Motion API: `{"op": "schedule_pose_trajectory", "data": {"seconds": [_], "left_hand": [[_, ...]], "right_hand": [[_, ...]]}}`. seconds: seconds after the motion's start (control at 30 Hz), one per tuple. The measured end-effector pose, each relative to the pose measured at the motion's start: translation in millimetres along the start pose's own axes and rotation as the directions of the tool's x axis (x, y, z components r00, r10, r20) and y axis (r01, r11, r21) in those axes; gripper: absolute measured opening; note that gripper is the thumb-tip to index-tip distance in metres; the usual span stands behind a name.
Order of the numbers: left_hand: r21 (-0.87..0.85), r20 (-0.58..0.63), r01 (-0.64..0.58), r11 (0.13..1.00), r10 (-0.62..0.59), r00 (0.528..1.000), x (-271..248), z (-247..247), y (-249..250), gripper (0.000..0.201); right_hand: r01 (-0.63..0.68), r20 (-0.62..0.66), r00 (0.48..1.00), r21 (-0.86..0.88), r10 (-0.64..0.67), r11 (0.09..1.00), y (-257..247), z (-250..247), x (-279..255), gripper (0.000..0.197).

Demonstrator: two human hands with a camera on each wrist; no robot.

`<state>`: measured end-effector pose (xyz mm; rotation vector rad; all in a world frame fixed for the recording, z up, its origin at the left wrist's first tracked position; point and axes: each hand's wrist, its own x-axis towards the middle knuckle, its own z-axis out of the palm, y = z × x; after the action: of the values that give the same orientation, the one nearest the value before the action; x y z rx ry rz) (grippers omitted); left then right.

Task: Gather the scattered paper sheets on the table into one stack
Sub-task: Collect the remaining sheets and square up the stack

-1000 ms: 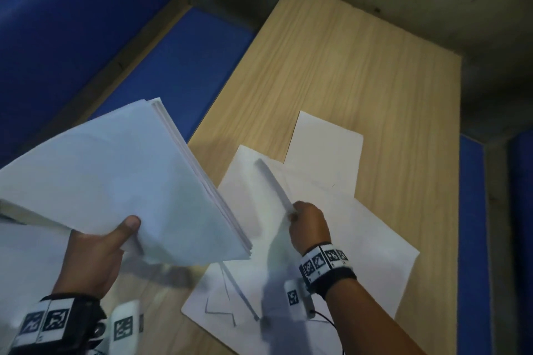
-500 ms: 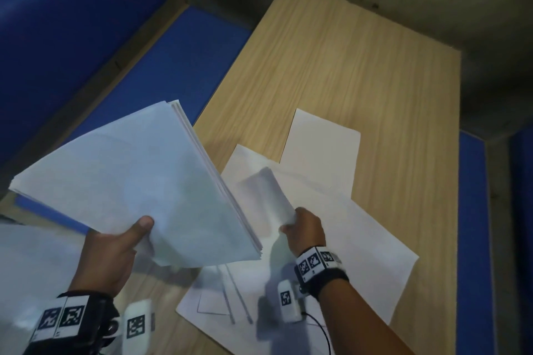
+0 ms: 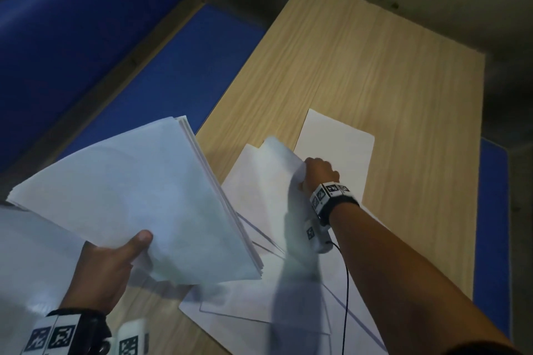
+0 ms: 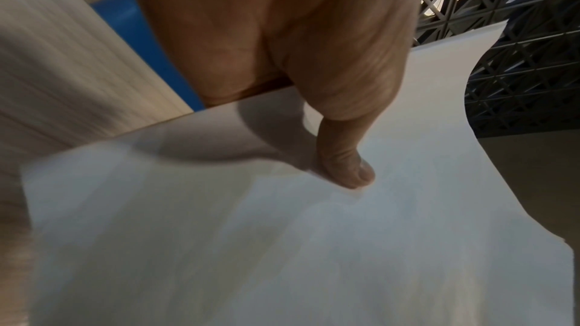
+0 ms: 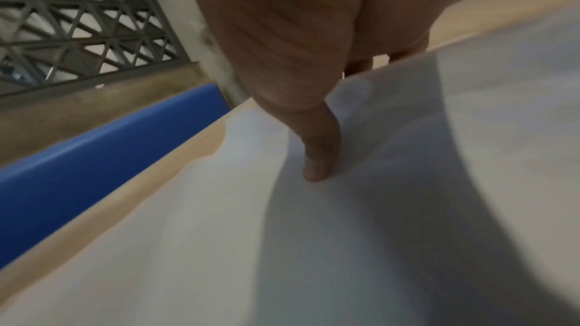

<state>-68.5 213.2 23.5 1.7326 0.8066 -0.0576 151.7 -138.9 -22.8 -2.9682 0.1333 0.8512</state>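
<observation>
The left hand (image 3: 101,274) pinches a paper stack (image 3: 138,199) near left, while the right hand (image 3: 318,173) pinches one lifted sheet (image 3: 277,170) above the table (image 3: 375,66).

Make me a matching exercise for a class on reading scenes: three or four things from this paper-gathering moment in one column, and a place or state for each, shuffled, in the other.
Things:
1. stack of sheets
2. lifted sheet
3. far sheet
4. blue bench

States:
A. lies flat on the table, untouched
B. held above the table in the left hand
C. beside the table's left edge
D. pinched at its edge by the right hand, curling up

Pairs: 1-B, 2-D, 3-A, 4-C
</observation>
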Motion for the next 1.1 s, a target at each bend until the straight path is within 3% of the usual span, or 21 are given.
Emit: {"op": "schedule_pose_trajectory", "data": {"seconds": [0.07, 0.13, 0.3, 0.4, 0.53, 0.67, 0.77, 0.87, 0.93, 1.03, 1.1], "left_hand": [[-0.035, 0.016, -0.001, 0.999, 0.001, 1.000, 0.5, -4.3, -9.1, 0.067], [-0.055, 0.026, 0.016, 0.998, -0.014, 1.000, 0.2, -4.7, -14.4, 0.073], [0.040, -0.003, -0.008, 0.999, 0.008, 1.000, -3.6, 3.9, -5.7, 0.015], [0.074, 0.017, -0.056, 0.996, 0.055, 0.998, -6.5, 6.3, 1.0, 0.007], [0.078, 0.031, -0.052, 0.996, 0.050, 0.998, -2.0, 4.6, -6.7, 0.016], [0.098, 0.039, -0.080, 0.992, 0.076, 0.996, -4.4, 9.5, -8.9, 0.018], [0.132, 0.063, -0.108, 0.985, 0.100, 0.993, -5.5, 14.4, -6.0, 0.018], [0.103, 0.076, -0.061, 0.993, 0.053, 0.996, -7.6, 20.5, -3.3, 0.042], [0.066, 0.079, -0.054, 0.996, 0.048, 0.996, -9.9, 25.7, 1.1, 0.054], [0.100, 0.109, -0.085, 0.991, 0.074, 0.991, -17.3, 31.5, 10.8, 0.049], [0.107, 0.111, -0.075, 0.991, 0.063, 0.992, -25.2, 35.2, 20.2, 0.054]], "right_hand": [[-0.008, -0.034, 0.999, -0.059, 0.006, 0.998, -3.4, -0.4, 1.8, 0.053], [-0.016, -0.018, 1.000, -0.034, 0.015, 0.999, -1.8, -0.9, 3.5, 0.052], [0.058, 0.004, 0.998, 0.233, -0.061, 0.971, 5.4, -6.9, -4.0, 0.034], [0.117, -0.054, 0.993, 0.415, -0.104, 0.902, 11.0, -21.7, -17.5, 0.022], [0.259, -0.274, 0.957, 0.665, -0.093, 0.701, 46.8, -57.4, -55.0, 0.025], [0.231, -0.265, 0.964, 0.753, -0.039, 0.616, 107.1, -68.9, -92.3, 0.032], [0.072, -0.125, 0.992, 0.744, 0.033, 0.664, 151.9, -45.4, -107.2, 0.033], [-0.055, 0.008, 0.998, 0.566, 0.061, 0.822, 187.8, -4.4, -110.8, 0.031], [-0.129, 0.082, 0.991, 0.486, 0.102, 0.865, 205.7, 22.1, -108.3, 0.042], [-0.167, 0.066, 0.986, 0.356, 0.154, 0.919, 216.8, 50.0, -107.2, 0.067], [-0.205, 0.002, 0.978, 0.233, 0.211, 0.951, 216.8, 59.1, -109.0, 0.068]]}}
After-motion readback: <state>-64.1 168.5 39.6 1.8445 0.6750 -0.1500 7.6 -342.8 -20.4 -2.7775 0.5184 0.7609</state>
